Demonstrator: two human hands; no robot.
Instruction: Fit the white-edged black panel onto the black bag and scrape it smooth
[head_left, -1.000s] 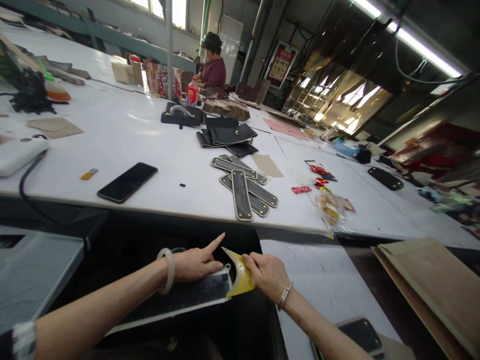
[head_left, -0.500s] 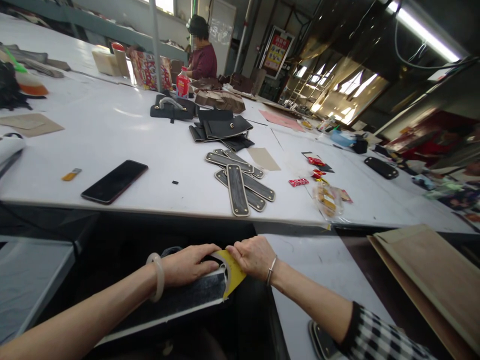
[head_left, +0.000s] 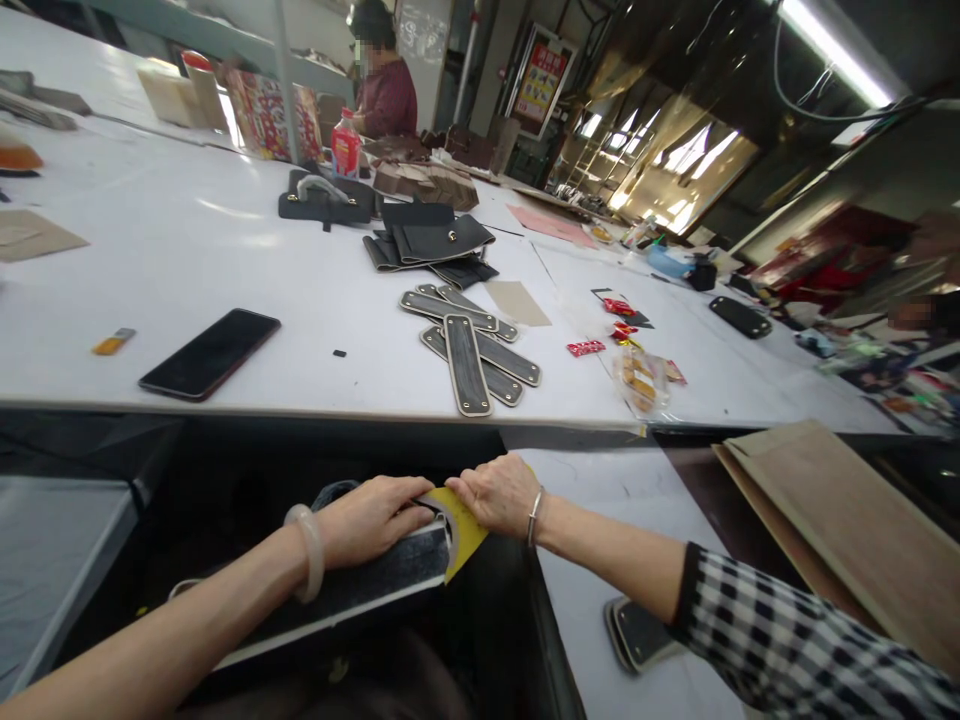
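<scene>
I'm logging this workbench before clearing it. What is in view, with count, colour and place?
Long strip: one, black with pale edge, under both hands.
Backing tab: one, yellow, at the strip's end.
Oval strips: several, dark with tan rims, table centre.
Phone: one, black, table left.
Leather pieces: a pile, black, farther back.
Boards: tan, right.
Left hand: flat on the strip.
Right hand: grip on the tab.

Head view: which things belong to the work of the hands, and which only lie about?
In the work:
left hand, pressing on the dark strip
right hand, on the yellow piece

Lying about:
phone
pile of strips
snack bag
black flaps
cardboard
</scene>
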